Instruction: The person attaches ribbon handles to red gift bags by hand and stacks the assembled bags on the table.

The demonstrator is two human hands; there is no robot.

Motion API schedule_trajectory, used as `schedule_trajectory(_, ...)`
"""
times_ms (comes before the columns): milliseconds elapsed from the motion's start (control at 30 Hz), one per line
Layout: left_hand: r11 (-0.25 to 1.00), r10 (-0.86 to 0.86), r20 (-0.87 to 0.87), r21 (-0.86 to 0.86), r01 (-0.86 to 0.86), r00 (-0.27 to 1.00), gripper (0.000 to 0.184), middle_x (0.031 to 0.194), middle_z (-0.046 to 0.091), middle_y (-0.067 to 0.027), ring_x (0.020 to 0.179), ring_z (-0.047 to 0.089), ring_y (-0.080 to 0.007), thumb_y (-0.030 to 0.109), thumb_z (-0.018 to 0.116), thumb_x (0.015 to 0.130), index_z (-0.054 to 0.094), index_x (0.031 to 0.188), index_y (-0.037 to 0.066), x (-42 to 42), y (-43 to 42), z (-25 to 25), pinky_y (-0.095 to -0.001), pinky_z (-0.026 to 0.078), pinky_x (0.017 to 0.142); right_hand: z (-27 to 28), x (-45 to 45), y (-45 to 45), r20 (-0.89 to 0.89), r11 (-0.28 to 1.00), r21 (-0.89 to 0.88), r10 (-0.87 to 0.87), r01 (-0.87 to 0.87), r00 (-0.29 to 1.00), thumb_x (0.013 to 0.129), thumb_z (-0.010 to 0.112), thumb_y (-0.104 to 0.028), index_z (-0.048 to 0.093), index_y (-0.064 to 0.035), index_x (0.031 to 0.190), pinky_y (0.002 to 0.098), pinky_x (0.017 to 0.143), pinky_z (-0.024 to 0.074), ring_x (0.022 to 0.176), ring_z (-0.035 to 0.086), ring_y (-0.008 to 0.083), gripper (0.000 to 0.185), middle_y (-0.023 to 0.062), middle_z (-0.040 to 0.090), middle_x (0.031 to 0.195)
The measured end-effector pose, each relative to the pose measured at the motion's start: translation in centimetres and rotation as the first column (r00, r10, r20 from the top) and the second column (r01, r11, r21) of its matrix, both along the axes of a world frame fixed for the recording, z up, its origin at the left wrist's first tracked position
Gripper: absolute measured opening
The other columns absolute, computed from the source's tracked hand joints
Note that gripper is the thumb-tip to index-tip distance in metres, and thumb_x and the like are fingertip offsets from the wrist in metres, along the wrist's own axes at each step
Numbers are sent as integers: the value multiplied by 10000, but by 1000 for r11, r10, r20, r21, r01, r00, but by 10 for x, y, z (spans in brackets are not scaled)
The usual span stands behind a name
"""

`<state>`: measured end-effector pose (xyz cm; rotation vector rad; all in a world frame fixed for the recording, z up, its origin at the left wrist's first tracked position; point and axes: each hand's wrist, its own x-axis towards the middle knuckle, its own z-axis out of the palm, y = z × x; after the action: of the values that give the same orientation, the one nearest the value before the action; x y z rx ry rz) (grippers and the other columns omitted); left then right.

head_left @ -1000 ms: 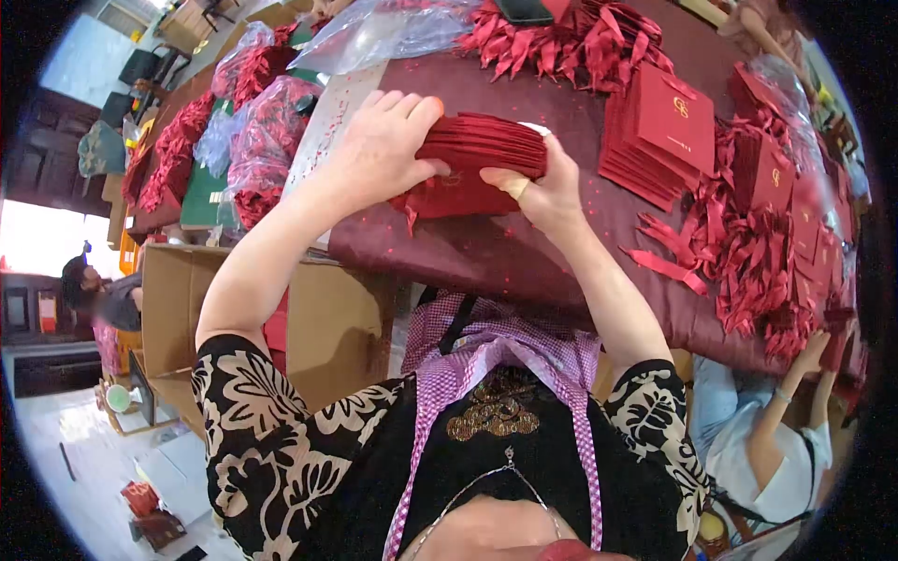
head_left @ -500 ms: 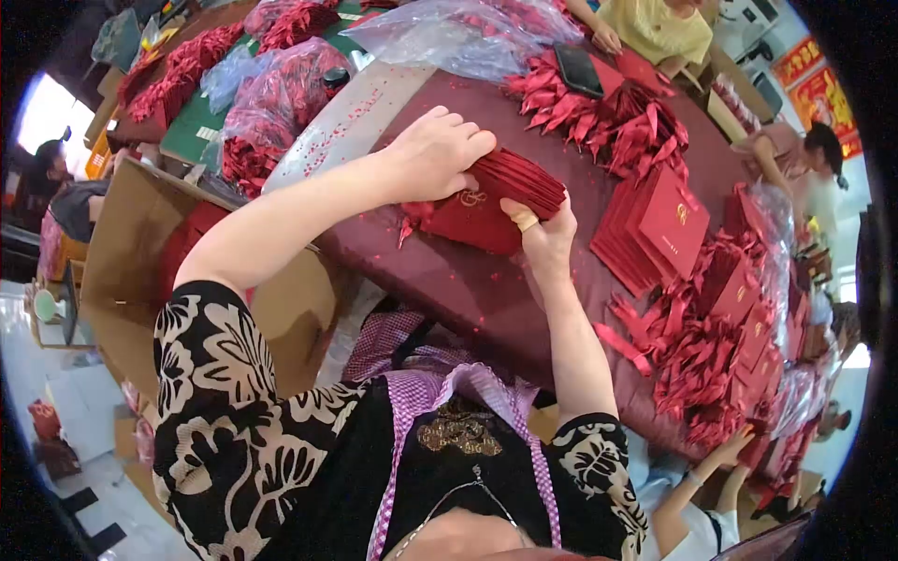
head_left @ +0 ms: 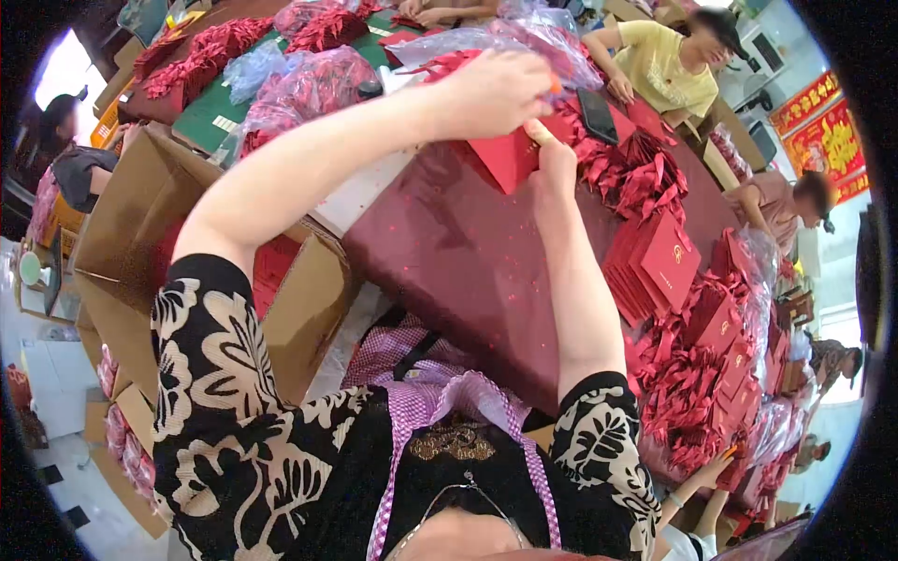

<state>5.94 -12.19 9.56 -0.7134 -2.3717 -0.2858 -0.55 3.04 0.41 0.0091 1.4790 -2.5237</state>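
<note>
My right hand [head_left: 556, 166] grips a stack of flat red gift bags [head_left: 505, 159] near its edge. A pale cover sits on its thumb. Above it, my left hand [head_left: 500, 92] is curled and somewhat blurred, close to the top of the stack. Something small and orange shows at its fingertips, and what they hold cannot be made out. To the right, a fanned stack of red bags with gold print [head_left: 655, 266] lies beside a heap of red ribbons [head_left: 678, 374]. A black phone [head_left: 597, 116] rests on more ribboned bags beyond my right hand.
A large open cardboard box [head_left: 140, 224] stands at my left, with red items inside. Clear plastic bags of red goods [head_left: 304, 93] lie at the far left on a green surface. Red specks dot the maroon tablecloth [head_left: 440, 243]. A person in yellow [head_left: 664, 70] sits opposite; other people are around.
Both hands have moved up, away from my body, with the red bags. My left hand has come over toward my right hand, and the stack is now turned more steeply.
</note>
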Motion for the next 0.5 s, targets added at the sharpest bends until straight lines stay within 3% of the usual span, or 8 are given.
schedule_trajectory(133,961,187,-27,-200,-188,982,416,1362,476,-133,1255,452,-332,290,547,914,529,1282,97,-23,-36,-70,-491,382,991,-25,-13,-31,28,999,-27,-19,20,999,780,726,-16,651,-8,1061,379,764,550,864,663,232,291,86,682,997)
schedule_trajectory(167,933,302,81,-231,-276,950,483,1445,398,-151,1322,375,-386,328,531,927,474,1353,108,-26,-39,-82,-560,337,1019,-37,-19,-34,28,998,-64,-12,14,1000,768,731,-7,648,-6,1068,385,765,551,864,660,235,311,83,676,997)
schedule_trajectory(233,916,361,206,-259,-306,909,539,1501,322,-161,1358,321,-422,373,523,926,426,1397,129,-35,-44,-105,-620,301,1026,-44,-16,-40,86,998,19,-64,62,994,746,738,12,646,0,1063,382,762,559,855,662,240,330,88,675,977)
schedule_trajectory(267,895,403,306,-327,-302,862,573,1540,257,-153,1393,265,-424,430,484,942,385,1435,157,-36,-41,-104,-650,292,1021,-64,-31,-41,137,999,-20,-36,39,990,734,746,14,648,3,1055,392,753,561,840,664,250,336,100,672,976)
schedule_trajectory(367,895,415,442,-354,-270,795,580,1570,194,-121,1422,205,-401,494,396,967,352,1461,194,-48,-40,-130,-673,282,1026,-72,-34,-41,230,995,58,-90,78,969,743,740,5,654,-3,1044,408,758,566,829,670,262,313,122,677,976)
schedule_trajectory(400,916,384,478,-303,-263,790,574,1573,188,-114,1424,203,-398,494,397,967,366,1453,190,-50,-42,-131,-674,285,1026,-70,-35,-39,241,992,102,-92,69,966,740,729,17,640,55,1017,438,730,566,825,670,264,294,141,667,989)
schedule_trajectory(500,937,342,500,-246,-248,796,561,1576,180,-102,1428,196,-387,493,406,964,412,1425,173,-50,-45,-141,-669,292,1031,-62,-34,-31,323,994,98,15,-49,946,784,728,-28,615,42,1080,450,744,562,845,670,290,325,158,666,1028)
